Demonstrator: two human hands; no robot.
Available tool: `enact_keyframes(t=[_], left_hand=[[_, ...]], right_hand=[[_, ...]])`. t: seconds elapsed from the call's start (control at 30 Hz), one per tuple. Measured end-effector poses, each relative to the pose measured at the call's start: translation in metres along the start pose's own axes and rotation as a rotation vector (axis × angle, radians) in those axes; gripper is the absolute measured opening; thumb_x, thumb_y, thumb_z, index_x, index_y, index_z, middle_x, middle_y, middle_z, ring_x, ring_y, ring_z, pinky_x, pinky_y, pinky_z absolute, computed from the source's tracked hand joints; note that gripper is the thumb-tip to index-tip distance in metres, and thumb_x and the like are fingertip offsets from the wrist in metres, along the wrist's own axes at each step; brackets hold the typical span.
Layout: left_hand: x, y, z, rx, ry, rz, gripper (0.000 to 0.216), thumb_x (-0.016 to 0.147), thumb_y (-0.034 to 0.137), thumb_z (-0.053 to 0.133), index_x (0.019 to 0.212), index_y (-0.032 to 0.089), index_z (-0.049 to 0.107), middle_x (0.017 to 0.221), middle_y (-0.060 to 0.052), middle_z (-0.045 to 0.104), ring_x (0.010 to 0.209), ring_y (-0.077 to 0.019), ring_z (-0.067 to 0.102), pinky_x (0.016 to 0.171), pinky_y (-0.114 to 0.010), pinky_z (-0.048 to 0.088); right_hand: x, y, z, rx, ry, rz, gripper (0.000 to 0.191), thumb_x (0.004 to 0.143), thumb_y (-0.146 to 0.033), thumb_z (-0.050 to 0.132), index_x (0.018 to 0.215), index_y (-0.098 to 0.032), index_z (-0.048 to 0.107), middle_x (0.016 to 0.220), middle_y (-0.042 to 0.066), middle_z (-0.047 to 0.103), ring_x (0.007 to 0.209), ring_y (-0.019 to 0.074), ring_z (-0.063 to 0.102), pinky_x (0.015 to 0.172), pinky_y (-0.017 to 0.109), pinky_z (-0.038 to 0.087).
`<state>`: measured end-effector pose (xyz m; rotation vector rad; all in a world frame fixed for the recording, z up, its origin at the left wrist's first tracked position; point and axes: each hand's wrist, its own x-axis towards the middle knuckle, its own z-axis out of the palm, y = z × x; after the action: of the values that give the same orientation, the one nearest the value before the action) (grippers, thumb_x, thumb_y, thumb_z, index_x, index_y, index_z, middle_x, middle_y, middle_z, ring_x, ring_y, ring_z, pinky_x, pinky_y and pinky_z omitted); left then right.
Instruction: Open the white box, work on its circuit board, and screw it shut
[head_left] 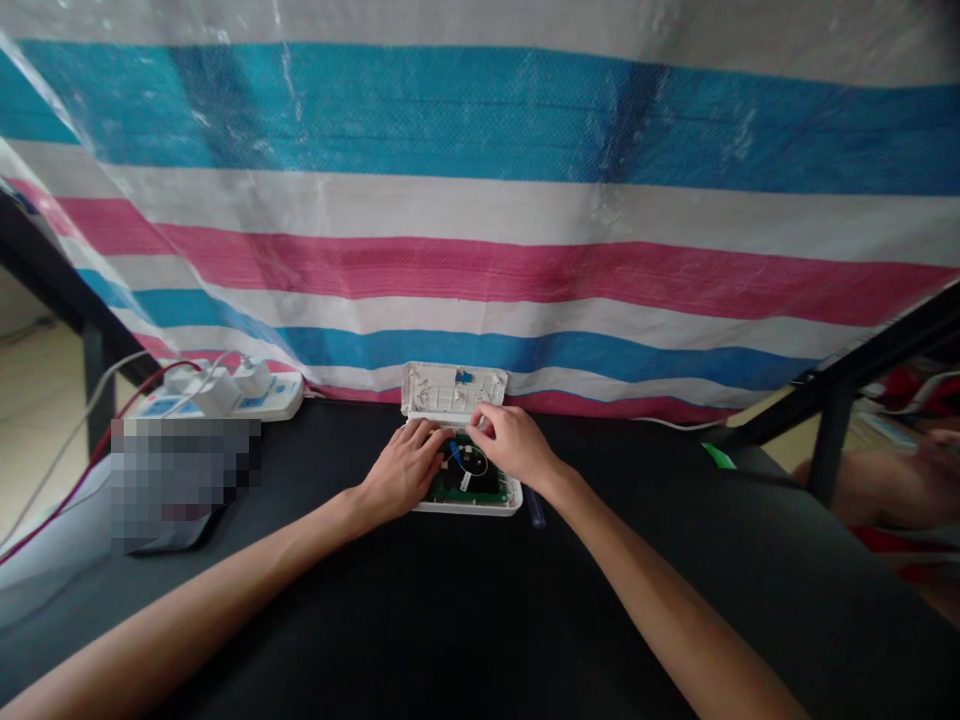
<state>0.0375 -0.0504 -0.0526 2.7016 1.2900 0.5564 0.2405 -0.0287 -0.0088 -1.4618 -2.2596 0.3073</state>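
Observation:
A white-cased electronic device [507, 508] lies opened on the black table, with a green circuit board [491, 496] inside. A thin white fibre-like cable loops over the board and meets a small blue connector [455, 452]. My left hand [405, 468] lies over the device's left side, fingers curved around its edge and thumb reaching in near the connector. My right hand [514, 440] is at the back right of the board, thumb and fingertips pinched together; what is between them is too small to make out. Behind both hands the white cover [454, 388] leans, inner side showing.
A dark blue tool handle [534, 508] lies just right of the device. At left stand a power strip [285, 395] with white adapters and a blurred-out dark object [180, 490]. A green scrap [718, 456] lies right. A striped plastic sheet [480, 210] hangs behind; another person's limb [885, 485] shows.

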Motion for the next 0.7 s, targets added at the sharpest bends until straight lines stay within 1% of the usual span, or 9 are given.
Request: enact_keyframes(t=[0.13,0.2,0.23,0.3,0.37,0.4,0.47,0.53,0.7], left_hand=[[0.000,-0.001,0.004,-0.066,0.039,-0.026,0.033,0.097,0.018,0.038,0.126,0.018,0.053,0.125,-0.012,0.058,0.116,-0.0281,0.051,0.096,-0.046,0.046],[0.000,-0.003,0.006,-0.173,0.120,-0.085,0.029,0.094,0.017,0.042,0.119,0.020,0.056,0.118,-0.010,0.061,0.111,-0.0265,0.054,0.095,-0.045,0.047],[0.001,-0.006,0.006,-0.244,0.197,-0.127,0.026,0.092,0.017,0.045,0.114,0.021,0.058,0.114,-0.009,0.062,0.109,-0.0253,0.056,0.095,-0.044,0.047],[0.002,-0.013,0.003,-0.370,0.421,-0.231,0.024,0.088,0.017,0.049,0.110,0.022,0.058,0.112,-0.006,0.062,0.108,-0.0237,0.057,0.096,-0.043,0.047],[0.006,-0.026,0.000,-0.446,0.646,-0.342,0.030,0.084,0.018,0.054,0.114,0.022,0.057,0.119,-0.007,0.061,0.116,-0.0248,0.055,0.102,-0.045,0.044],[0.008,-0.033,-0.002,-0.474,0.701,-0.393,0.038,0.083,0.019,0.056,0.121,0.022,0.055,0.126,-0.008,0.059,0.122,-0.0261,0.053,0.107,-0.048,0.041],[0.014,-0.048,-0.003,-0.572,0.682,-0.470,0.056,0.080,0.022,0.061,0.134,0.022,0.047,0.138,-0.012,0.054,0.131,-0.0292,0.048,0.111,-0.052,0.036],[0.019,-0.060,-0.002,-0.649,0.566,-0.512,0.067,0.079,0.024,0.064,0.142,0.021,0.041,0.143,-0.015,0.052,0.134,-0.0318,0.046,0.112,-0.055,0.035],[0.023,-0.067,0.007,-0.716,0.405,-0.415,0.070,0.081,0.028,0.064,0.147,0.024,0.041,0.143,-0.013,0.055,0.131,-0.0318,0.052,0.111,-0.059,0.036]], right_hand=[[0.000,0.010,-0.001,-0.130,0.191,0.209,0.011,0.090,-0.030,0.057,0.087,-0.021,0.064,0.071,0.004,0.070,0.068,0.0204,0.065,0.061,0.028,0.037],[0.001,0.020,0.000,-0.166,0.271,0.302,0.014,0.090,-0.033,0.058,0.094,-0.021,0.064,0.076,0.004,0.072,0.072,0.0211,0.067,0.062,0.027,0.039],[0.002,0.025,0.001,-0.172,0.284,0.335,0.017,0.090,-0.034,0.059,0.099,-0.022,0.064,0.079,0.004,0.073,0.074,0.0216,0.068,0.063,0.027,0.039],[0.004,0.036,0.004,-0.162,0.264,0.362,0.025,0.090,-0.037,0.060,0.108,-0.021,0.064,0.080,0.004,0.074,0.076,0.0226,0.069,0.064,0.028,0.040],[0.007,0.043,0.007,-0.130,0.213,0.351,0.029,0.091,-0.038,0.058,0.114,-0.021,0.063,0.081,0.004,0.074,0.079,0.0230,0.069,0.065,0.028,0.041],[0.008,0.045,0.009,-0.112,0.188,0.341,0.030,0.092,-0.037,0.057,0.115,-0.021,0.063,0.082,0.004,0.075,0.080,0.0230,0.070,0.066,0.028,0.041],[0.011,0.047,0.013,-0.085,0.157,0.330,0.031,0.092,-0.036,0.056,0.117,-0.019,0.063,0.085,0.005,0.075,0.082,0.0229,0.070,0.067,0.028,0.042],[0.013,0.049,0.016,-0.079,0.154,0.327,0.031,0.093,-0.035,0.056,0.118,-0.018,0.063,0.087,0.006,0.075,0.083,0.0231,0.070,0.068,0.028,0.042],[0.019,0.057,0.023,-0.088,0.141,0.272,0.022,0.094,-0.029,0.054,0.108,-0.016,0.066,0.090,0.008,0.076,0.084,0.0226,0.070,0.068,0.027,0.041]])
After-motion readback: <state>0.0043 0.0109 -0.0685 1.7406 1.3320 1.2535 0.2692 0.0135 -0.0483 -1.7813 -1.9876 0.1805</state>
